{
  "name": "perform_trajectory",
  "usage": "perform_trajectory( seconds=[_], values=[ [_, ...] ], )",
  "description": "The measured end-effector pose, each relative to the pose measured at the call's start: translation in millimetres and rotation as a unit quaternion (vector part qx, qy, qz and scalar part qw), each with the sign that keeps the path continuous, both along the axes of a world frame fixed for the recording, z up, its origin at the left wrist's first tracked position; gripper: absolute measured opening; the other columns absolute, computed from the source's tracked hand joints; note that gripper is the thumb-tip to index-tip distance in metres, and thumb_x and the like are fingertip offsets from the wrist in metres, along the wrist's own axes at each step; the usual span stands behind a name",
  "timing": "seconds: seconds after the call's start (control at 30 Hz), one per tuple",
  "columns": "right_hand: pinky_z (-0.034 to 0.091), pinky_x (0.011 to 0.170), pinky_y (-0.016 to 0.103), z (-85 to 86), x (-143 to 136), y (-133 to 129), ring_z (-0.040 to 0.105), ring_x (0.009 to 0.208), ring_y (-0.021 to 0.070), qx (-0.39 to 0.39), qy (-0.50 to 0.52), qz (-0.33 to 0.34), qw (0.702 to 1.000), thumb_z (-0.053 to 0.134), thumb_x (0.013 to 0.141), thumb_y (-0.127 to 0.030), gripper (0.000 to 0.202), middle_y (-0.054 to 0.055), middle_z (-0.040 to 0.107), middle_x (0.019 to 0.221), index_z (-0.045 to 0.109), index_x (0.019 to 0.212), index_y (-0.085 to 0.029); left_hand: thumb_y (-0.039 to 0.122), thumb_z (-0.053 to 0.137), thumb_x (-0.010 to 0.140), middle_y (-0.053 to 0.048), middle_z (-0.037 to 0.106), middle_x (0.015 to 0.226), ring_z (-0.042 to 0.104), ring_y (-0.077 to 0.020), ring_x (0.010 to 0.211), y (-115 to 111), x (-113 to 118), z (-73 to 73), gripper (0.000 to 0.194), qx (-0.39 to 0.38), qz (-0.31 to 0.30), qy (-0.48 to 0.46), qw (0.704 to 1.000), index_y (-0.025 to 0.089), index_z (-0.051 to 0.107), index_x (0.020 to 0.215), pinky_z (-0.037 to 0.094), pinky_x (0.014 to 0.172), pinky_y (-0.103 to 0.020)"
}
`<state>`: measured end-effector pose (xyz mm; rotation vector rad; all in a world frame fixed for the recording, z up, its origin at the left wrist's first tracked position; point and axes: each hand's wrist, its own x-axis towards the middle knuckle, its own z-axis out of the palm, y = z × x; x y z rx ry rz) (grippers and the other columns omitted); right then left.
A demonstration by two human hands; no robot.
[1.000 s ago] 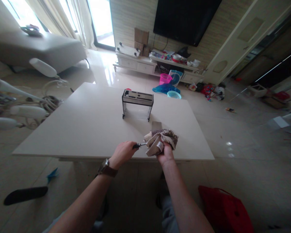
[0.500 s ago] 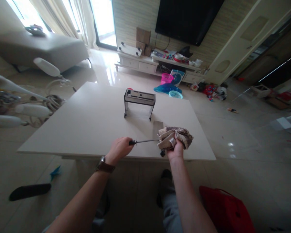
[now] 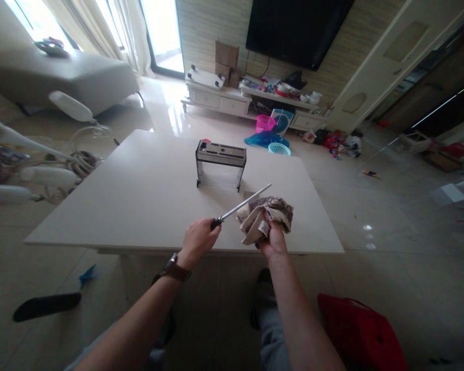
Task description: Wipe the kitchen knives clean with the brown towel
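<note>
Left hand (image 3: pixel 199 239) grips the black handle (image 3: pixel 216 223) of a slim, straight silvery rod (image 3: pixel 244 204); right hand (image 3: pixel 274 242) clutches a crumpled beige-and-brown cloth (image 3: pixel 281 212) with a white label (image 3: pixel 263 226)

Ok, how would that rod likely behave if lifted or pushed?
The rod is probably stiff: it juts out straight from the left hand, which grips it only by the black handle. Being smooth-looking and shiny, it may be slippery. Laid on the table, it might roll, since it looks slim and round.
</note>
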<state>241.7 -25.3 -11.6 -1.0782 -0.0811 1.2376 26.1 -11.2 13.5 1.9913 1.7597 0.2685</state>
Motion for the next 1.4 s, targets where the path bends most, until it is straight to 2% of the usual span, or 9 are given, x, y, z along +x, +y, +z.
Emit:
perform_trajectory(
  seconds=[0.17,0.33,0.5,0.63,0.8,0.9,1.17,1.4],
  values=[
    [0.062,0.084,0.036,-1.0,-21,-5,0.073,0.082,0.0192,0.019,-0.046,0.031,0.998,0.087,0.062,-0.028,0.034,-0.001,0.079,0.09,0.073,0.091,-0.021,0.043,0.048,0.097,-0.012,0.078,0.095,0.07,-0.0236,0.086,-5,16,-3.9,0.036,-0.009,-0.027,-0.032,0.999,0.023,0.076,0.091,0.034,0.064,-0.03],
    [0.062,0.086,0.038,0.1,-36,-9,0.075,0.088,0.024,0.015,-0.083,0.047,0.995,0.088,0.059,-0.028,0.033,0.0,0.079,0.083,0.073,0.087,-0.02,0.041,0.05,0.097,-0.013,0.079,0.106,0.072,-0.0265,0.097,-11,28,-8.7,0.032,-0.015,-0.095,-0.048,0.994,0.024,0.076,0.103,0.041,0.072,-0.03],
    [0.063,0.079,0.035,-6.1,-35,-10,0.072,0.077,0.0192,-0.005,-0.072,0.034,0.997,0.089,0.056,-0.026,0.036,-0.002,0.078,0.084,0.072,0.087,-0.02,0.033,0.05,0.096,-0.012,0.079,0.102,0.073,-0.0269,0.094,-13,30,-7.6,0.029,-0.019,-0.128,-0.023,0.991,0.024,0.077,0.103,0.044,0.072,-0.031],
    [0.062,0.078,0.033,-15.3,-33,-8,0.071,0.076,0.0175,0.013,-0.059,0.012,0.998,0.087,0.055,-0.025,0.035,-0.002,0.077,0.084,0.071,0.086,-0.02,0.033,0.053,0.093,-0.011,0.079,0.101,0.074,-0.0259,0.094,-12,28,-7.0,0.026,-0.009,-0.133,-0.014,0.991,0.024,0.077,0.101,0.046,0.074,-0.03],
    [0.063,0.074,0.032,-24.7,-30,-7,0.071,0.076,0.0163,0.022,-0.072,-0.002,0.997,0.083,0.065,-0.027,0.027,-0.002,0.077,0.087,0.07,0.088,-0.022,0.03,0.055,0.091,-0.011,0.079,0.099,0.074,-0.0265,0.092,-11,28,-8.5,0.027,-0.007,-0.125,0.006,0.992,0.024,0.077,0.105,0.049,0.074,-0.031],
    [0.063,0.074,0.033,-27.0,-27,-7,0.071,0.076,0.0171,0.023,-0.066,0.016,0.997,0.083,0.066,-0.027,0.028,0.0,0.077,0.088,0.07,0.091,-0.021,0.029,0.056,0.09,-0.012,0.079,0.1,0.073,-0.0268,0.094,-12,28,-8.9,0.027,-0.009,-0.123,0.013,0.992,0.023,0.077,0.106,0.05,0.077,-0.031],
    [0.064,0.076,0.034,-24.0,-28,-8,0.072,0.077,0.0174,0.009,-0.067,0.05,0.997,0.085,0.065,-0.025,0.03,0.0,0.077,0.087,0.071,0.092,-0.021,0.031,0.056,0.09,-0.013,0.078,0.098,0.073,-0.0276,0.092,-13,24,-11.2,0.026,-0.003,-0.124,0.024,0.992,0.023,0.077,0.102,0.049,0.075,-0.032],
    [0.065,0.079,0.039,-18.0,-35,-7,0.073,0.075,0.0196,0.011,-0.046,0.036,0.998,0.086,0.063,-0.024,0.032,0.0,0.076,0.081,0.07,0.09,-0.021,0.029,0.055,0.09,-0.014,0.078,0.099,0.073,-0.0276,0.093,-13,26,-12.0,0.026,-0.014,-0.124,0.018,0.992,0.022,0.077,0.1,0.049,0.076,-0.032]
  ],
)
